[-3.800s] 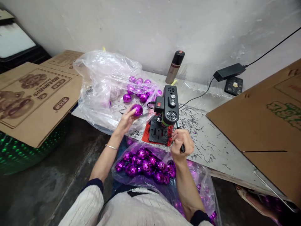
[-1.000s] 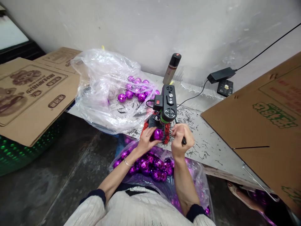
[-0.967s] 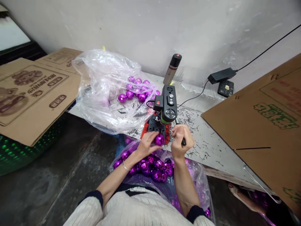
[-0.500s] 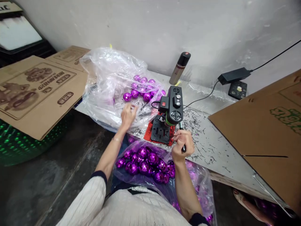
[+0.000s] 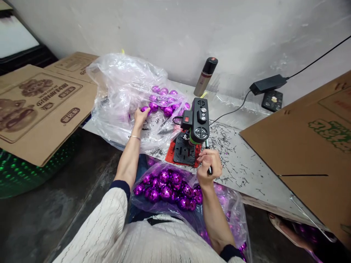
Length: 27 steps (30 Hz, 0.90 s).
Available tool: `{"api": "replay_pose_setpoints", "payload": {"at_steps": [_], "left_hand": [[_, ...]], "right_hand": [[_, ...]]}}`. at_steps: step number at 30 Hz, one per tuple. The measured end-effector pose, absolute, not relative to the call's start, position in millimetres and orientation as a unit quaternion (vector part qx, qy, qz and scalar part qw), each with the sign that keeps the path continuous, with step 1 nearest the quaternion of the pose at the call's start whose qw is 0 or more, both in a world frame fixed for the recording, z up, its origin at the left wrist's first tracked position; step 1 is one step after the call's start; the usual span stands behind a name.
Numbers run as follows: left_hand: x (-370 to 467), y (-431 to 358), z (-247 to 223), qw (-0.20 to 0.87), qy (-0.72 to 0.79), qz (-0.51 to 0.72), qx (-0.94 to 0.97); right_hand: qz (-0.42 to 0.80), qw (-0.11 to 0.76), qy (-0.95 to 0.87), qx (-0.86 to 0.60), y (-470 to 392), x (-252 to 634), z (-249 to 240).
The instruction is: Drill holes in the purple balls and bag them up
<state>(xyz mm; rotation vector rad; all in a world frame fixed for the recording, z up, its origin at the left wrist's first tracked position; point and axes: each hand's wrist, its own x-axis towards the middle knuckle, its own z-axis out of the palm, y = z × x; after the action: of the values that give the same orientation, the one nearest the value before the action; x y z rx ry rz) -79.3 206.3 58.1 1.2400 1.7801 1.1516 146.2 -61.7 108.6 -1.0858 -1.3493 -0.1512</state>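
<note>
The left hand (image 5: 140,116) is reaching into the clear plastic bag (image 5: 123,91) at ten o'clock of the small black drill press (image 5: 197,124), fingers closing on a purple faceted ball (image 5: 144,109). The right hand (image 5: 208,166) is gripping the press's black lever handle (image 5: 208,168) at five o'clock, fist closed around it.

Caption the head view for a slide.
Left hand reaches purple balls in clear bag; right hand grips press lever.
</note>
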Motion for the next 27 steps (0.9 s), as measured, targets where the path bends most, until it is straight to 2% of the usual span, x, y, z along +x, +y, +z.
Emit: {"api": "replay_pose_setpoints", "payload": {"at_steps": [5, 11, 14, 18, 23, 27], "left_hand": [[-79, 141, 76, 0.524, 0.551, 0.534, 0.37], [-54, 40, 87, 0.704, 0.401, 0.505, 0.298], [-33, 15, 74, 0.744, 0.385, 0.467, 0.283], [-3, 6, 44, 0.681, 0.445, 0.462, 0.352], [14, 3, 22, 0.516, 0.516, 0.399, 0.554], [14, 5, 21, 0.385, 0.487, 0.371, 0.691]], "right_hand": [[-0.064, 0.639, -0.594, -0.484, -60, 148, 117], [-0.049, 0.649, -0.58, -0.49, -55, 147, 138], [-0.039, 0.644, -0.58, -0.496, -55, 148, 144], [-0.046, 0.635, -0.588, -0.498, -56, 150, 143], [-0.05, 0.617, -0.605, -0.501, -59, 152, 140], [-0.059, 0.607, -0.612, -0.503, -60, 152, 138]]}}
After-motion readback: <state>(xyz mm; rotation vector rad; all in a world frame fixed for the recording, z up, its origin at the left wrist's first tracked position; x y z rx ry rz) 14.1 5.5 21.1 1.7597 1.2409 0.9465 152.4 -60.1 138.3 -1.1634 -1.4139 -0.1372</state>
